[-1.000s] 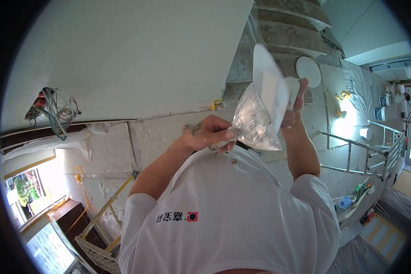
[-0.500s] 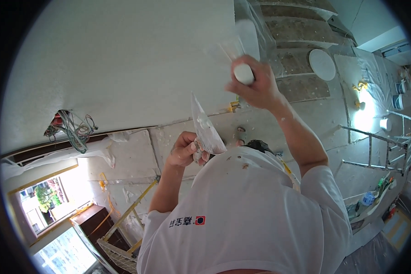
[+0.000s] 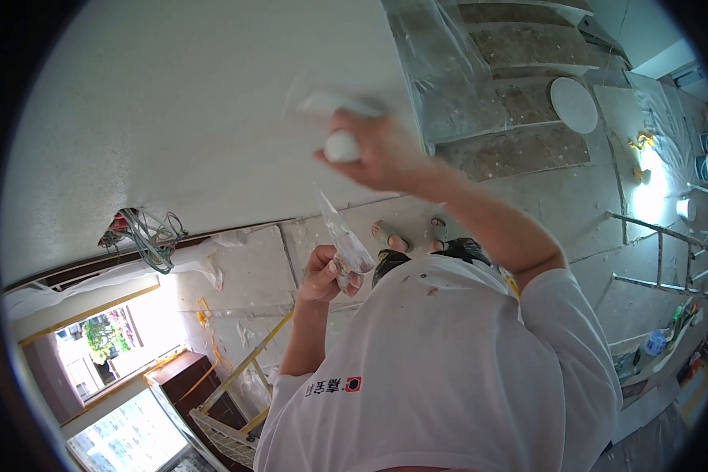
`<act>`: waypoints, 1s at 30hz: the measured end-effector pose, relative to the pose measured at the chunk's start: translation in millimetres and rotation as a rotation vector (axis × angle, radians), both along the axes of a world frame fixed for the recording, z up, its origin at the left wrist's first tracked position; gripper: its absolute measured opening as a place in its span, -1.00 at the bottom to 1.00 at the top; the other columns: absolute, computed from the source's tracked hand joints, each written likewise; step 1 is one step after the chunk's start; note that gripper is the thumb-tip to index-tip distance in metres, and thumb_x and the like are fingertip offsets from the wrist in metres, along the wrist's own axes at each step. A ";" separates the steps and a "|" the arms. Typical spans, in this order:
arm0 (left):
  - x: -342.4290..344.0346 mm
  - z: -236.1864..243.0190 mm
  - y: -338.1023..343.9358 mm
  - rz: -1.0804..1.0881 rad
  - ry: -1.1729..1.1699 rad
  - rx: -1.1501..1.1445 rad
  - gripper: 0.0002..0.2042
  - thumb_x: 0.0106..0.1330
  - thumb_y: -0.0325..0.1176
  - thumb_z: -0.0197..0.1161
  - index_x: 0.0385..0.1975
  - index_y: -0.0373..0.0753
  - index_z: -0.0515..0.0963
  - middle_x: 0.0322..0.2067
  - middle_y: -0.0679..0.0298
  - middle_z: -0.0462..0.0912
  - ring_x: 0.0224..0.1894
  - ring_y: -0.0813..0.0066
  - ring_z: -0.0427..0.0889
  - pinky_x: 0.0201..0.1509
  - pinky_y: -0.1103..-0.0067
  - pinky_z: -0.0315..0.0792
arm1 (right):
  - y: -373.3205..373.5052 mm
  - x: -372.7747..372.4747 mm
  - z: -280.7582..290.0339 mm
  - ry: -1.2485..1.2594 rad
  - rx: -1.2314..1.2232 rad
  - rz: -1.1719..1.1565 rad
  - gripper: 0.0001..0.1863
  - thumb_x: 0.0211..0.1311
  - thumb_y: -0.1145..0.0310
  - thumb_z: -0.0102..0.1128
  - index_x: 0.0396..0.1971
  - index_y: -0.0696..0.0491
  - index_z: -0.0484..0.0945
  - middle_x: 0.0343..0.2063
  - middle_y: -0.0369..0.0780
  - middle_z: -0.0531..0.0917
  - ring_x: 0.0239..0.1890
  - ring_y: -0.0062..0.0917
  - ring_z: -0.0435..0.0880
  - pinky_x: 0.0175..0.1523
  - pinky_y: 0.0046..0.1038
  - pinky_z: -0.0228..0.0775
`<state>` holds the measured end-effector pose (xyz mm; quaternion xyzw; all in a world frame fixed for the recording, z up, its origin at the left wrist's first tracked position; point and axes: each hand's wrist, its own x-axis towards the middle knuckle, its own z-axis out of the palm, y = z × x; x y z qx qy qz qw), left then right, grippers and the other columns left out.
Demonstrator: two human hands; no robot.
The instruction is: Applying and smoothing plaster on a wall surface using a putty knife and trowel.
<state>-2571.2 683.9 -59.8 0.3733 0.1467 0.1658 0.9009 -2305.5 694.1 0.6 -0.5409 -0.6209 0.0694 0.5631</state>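
Note:
A pale wall (image 3: 212, 102) fills the upper left. My right hand (image 3: 381, 149), smeared by motion, is wrapped round the rounded white handle of a putty knife (image 3: 342, 147). Its wide blade is blurred and lies close to the wall; whether it touches cannot be made out. Lower and nearer my body, my left hand (image 3: 322, 275) grips a second putty knife (image 3: 348, 240), whose broad blade points up and away from me and carries whitish smears. The fingers hide most of that knife's handle.
Loose wires (image 3: 141, 236) stick out of a wall opening at left. Plastic sheeting (image 3: 448, 79) hangs beside steps (image 3: 527, 43), with a round white disc (image 3: 574, 105) there. A metal frame (image 3: 661, 228) stands at right, a yellow-railed one (image 3: 252, 370) at lower left.
My right hand has swept left with its putty knife, from the wall's right edge over the wall. The left hand still holds its knife. The whole view has shifted slightly.

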 end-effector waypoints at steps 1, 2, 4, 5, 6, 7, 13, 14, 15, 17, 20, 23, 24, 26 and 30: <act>5.1 1.0 1.1 -0.026 -0.030 0.046 -0.66 0.35 -0.12 0.21 -0.33 -0.36 0.55 -0.55 0.11 0.59 -0.66 0.40 0.50 -0.65 0.54 0.35 | 4.5 -7.4 -17.1 -0.084 -0.113 0.009 -0.70 0.06 0.35 0.44 -0.39 0.09 0.43 -0.54 -0.18 0.54 -0.60 -0.35 0.54 -0.47 -0.42 0.37; 5.5 2.3 1.1 -0.040 -0.057 0.094 -0.69 0.37 -0.13 0.18 -0.27 -0.32 0.54 -0.56 0.12 0.56 -0.68 0.41 0.46 -0.67 0.54 0.31 | 3.6 -8.3 -35.9 -0.080 -0.101 0.006 -0.70 0.06 0.35 0.44 -0.39 0.09 0.43 -0.54 -0.18 0.54 -0.60 -0.35 0.54 -0.47 -0.42 0.37; -3.8 2.5 -1.0 -0.024 -0.048 0.062 -0.66 0.34 -0.13 0.22 -0.29 -0.37 0.55 -0.54 0.09 0.59 -0.65 0.39 0.50 -0.64 0.53 0.35 | -4.0 3.1 -66.6 -0.080 0.040 -0.067 -0.66 0.06 0.27 0.45 -0.41 0.08 0.43 -0.56 -0.18 0.55 -0.64 -0.33 0.53 -0.49 -0.37 0.38; -11.8 1.3 -1.6 0.000 -0.040 0.018 -0.63 0.32 -0.12 0.25 -0.32 -0.41 0.56 -0.53 0.07 0.61 -0.62 0.37 0.53 -0.61 0.52 0.39 | -8.1 9.8 -53.8 -0.074 0.054 -0.062 -0.66 0.06 0.27 0.45 -0.41 0.08 0.43 -0.56 -0.18 0.55 -0.64 -0.33 0.53 -0.49 -0.37 0.38; -17.7 -0.8 -2.1 0.004 -0.034 0.032 -0.63 0.32 -0.12 0.25 -0.32 -0.41 0.56 -0.53 0.07 0.61 -0.62 0.37 0.53 -0.61 0.52 0.39 | -14.7 18.6 -39.9 0.059 0.014 -0.035 -0.65 0.06 0.23 0.45 -0.39 0.08 0.43 -0.56 -0.18 0.55 -0.65 -0.33 0.53 -0.50 -0.37 0.38; -22.7 -2.6 -4.3 0.029 -0.074 0.014 -0.63 0.31 -0.13 0.25 -0.30 -0.42 0.56 -0.53 0.06 0.61 -0.62 0.37 0.53 -0.61 0.52 0.38 | -20.8 25.3 -16.3 0.194 -0.027 -0.015 -0.63 0.07 0.19 0.45 -0.38 0.08 0.43 -0.55 -0.19 0.56 -0.65 -0.32 0.53 -0.50 -0.36 0.38; -13.2 14.1 -6.8 0.006 -0.121 0.023 -0.63 0.33 -0.16 0.24 -0.21 -0.44 0.54 -0.54 0.08 0.60 -0.62 0.36 0.51 -0.61 0.53 0.36 | 19.1 -26.2 22.7 0.045 0.059 0.054 -0.49 0.06 -0.01 0.40 -0.27 0.11 0.44 -0.50 -0.15 0.61 -0.62 -0.23 0.57 -0.45 -0.30 0.43; -11.8 17.8 -6.1 -0.003 -0.118 0.039 -0.63 0.33 -0.17 0.23 -0.18 -0.44 0.54 -0.54 0.08 0.60 -0.62 0.36 0.51 -0.62 0.53 0.36 | 29.2 -34.3 2.8 -0.036 0.036 0.064 -0.43 0.07 -0.11 0.34 -0.25 0.13 0.46 -0.50 -0.12 0.62 -0.61 -0.19 0.60 -0.43 -0.21 0.45; -14.5 19.9 -6.2 -0.011 -0.115 0.057 -0.63 0.33 -0.17 0.23 -0.18 -0.44 0.54 -0.54 0.08 0.60 -0.62 0.36 0.51 -0.62 0.53 0.36 | 26.6 -25.5 -13.7 -0.022 0.060 0.073 -0.43 0.06 -0.10 0.35 -0.23 0.12 0.44 -0.52 -0.12 0.62 -0.60 -0.18 0.60 -0.42 -0.21 0.44; -25.5 19.6 -8.3 0.003 -0.139 0.084 -0.66 0.36 -0.18 0.20 -0.14 -0.40 0.55 -0.50 0.10 0.61 -0.61 0.38 0.51 -0.62 0.51 0.36 | 1.8 11.0 -34.6 0.051 0.062 0.113 -0.42 0.06 -0.07 0.36 -0.18 0.11 0.41 -0.58 -0.13 0.60 -0.60 -0.15 0.59 -0.43 -0.20 0.42; -47.0 1.2 -12.8 0.081 -0.142 0.060 -0.70 0.38 -0.18 0.16 -0.14 -0.33 0.56 -0.45 0.12 0.62 -0.60 0.41 0.50 -0.60 0.52 0.35 | -6.2 37.1 26.3 0.184 0.145 0.134 -0.47 0.11 0.02 0.35 -0.14 0.10 0.38 -0.59 -0.14 0.57 -0.59 -0.22 0.58 -0.44 -0.26 0.40; -39.3 5.0 -10.6 0.025 -0.129 0.029 -0.73 0.40 -0.18 0.15 -0.16 -0.27 0.58 -0.43 0.13 0.62 -0.60 0.41 0.50 -0.57 0.52 0.35 | 1.8 18.6 110.6 0.281 0.126 0.169 -0.53 0.17 0.09 0.32 -0.13 0.10 0.38 -0.54 -0.13 0.56 -0.55 -0.30 0.59 -0.45 -0.31 0.38; -37.8 10.0 -11.5 0.033 -0.106 0.018 -0.74 0.39 -0.17 0.15 -0.22 -0.27 0.59 -0.47 0.15 0.60 -0.59 0.40 0.50 -0.56 0.53 0.34 | 3.0 4.2 129.4 0.307 0.015 0.216 -0.54 0.19 0.08 0.30 -0.13 0.10 0.38 -0.53 -0.12 0.56 -0.55 -0.29 0.59 -0.45 -0.30 0.37; -34.9 15.0 -10.3 0.019 -0.106 0.045 -0.74 0.39 -0.17 0.16 -0.24 -0.27 0.59 -0.48 0.16 0.60 -0.59 0.40 0.49 -0.56 0.53 0.34 | 15.4 -24.4 102.6 0.146 0.026 0.180 -0.54 0.20 0.08 0.28 -0.13 0.11 0.38 -0.52 -0.10 0.56 -0.56 -0.28 0.59 -0.45 -0.30 0.38; -45.7 -0.5 -7.6 -0.007 -0.049 0.077 -0.57 0.34 -0.03 0.19 -0.12 -0.34 0.57 -0.56 0.22 0.57 -0.62 0.45 0.45 -0.60 0.55 0.28 | 11.4 4.7 29.5 0.111 0.216 0.099 -0.49 0.21 0.01 0.26 -0.14 0.17 0.41 -0.77 -0.16 0.50 -0.65 -0.15 0.59 -0.48 -0.19 0.37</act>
